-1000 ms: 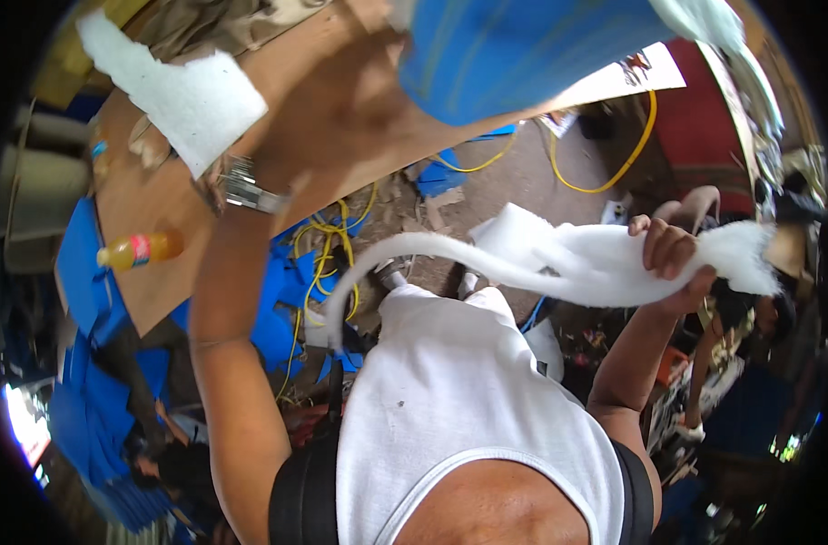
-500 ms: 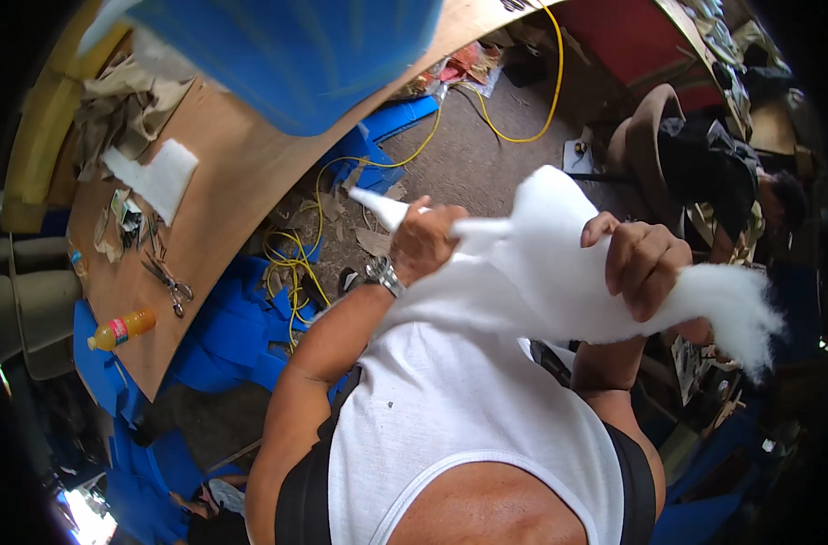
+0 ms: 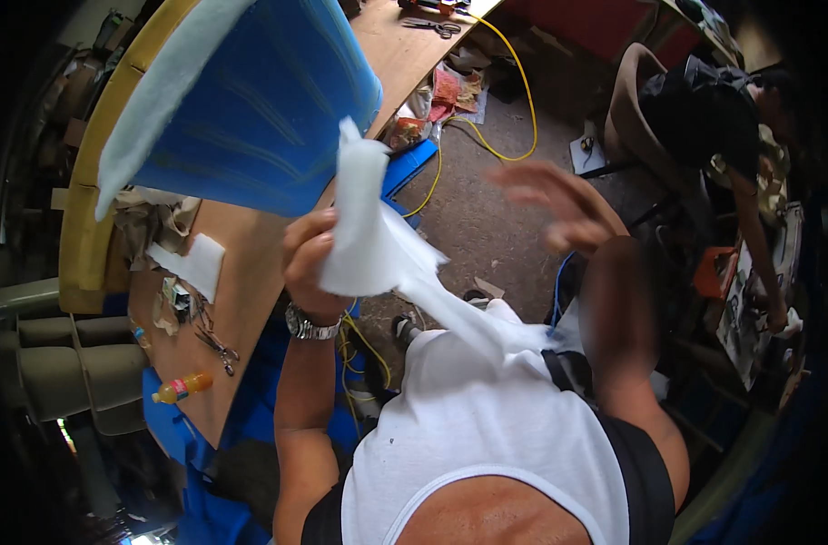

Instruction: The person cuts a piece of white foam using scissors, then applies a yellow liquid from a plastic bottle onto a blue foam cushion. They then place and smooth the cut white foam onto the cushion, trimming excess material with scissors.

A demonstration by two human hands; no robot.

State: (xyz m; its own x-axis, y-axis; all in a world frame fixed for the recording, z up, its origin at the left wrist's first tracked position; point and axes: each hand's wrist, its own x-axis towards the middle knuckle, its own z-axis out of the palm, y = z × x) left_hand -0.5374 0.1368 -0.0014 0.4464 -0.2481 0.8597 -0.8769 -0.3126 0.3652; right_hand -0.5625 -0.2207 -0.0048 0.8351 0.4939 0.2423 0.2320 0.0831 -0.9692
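A strip of white fibre wadding (image 3: 364, 195) stands up from my left hand (image 3: 311, 259), whose fingers are closed round its lower part. From there its tail slants down to the right across my white shirt. My right hand (image 3: 564, 204) is raised over the floor to the right, apart from the wadding. It is blurred by motion, but its fingers are stretched out and nothing shows in them. Beyond my left hand a big blue foam panel (image 3: 260, 118) rests on the wooden table (image 3: 251, 263), with white wadding along its left edge and yellow foam (image 3: 114, 154) beside it.
On the table are scissors (image 3: 219, 350), an orange drink bottle (image 3: 182, 388), a white wadding scrap (image 3: 196, 265) and, at the far end, another pair of scissors (image 3: 432, 27). A yellow cord (image 3: 530, 100) crosses the floor. At right a person (image 3: 704, 118) bends over.
My right hand has let go of the wadding and moved up and away. My left hand has moved left with the wadding toward the table. More of the blue panel has come into view.
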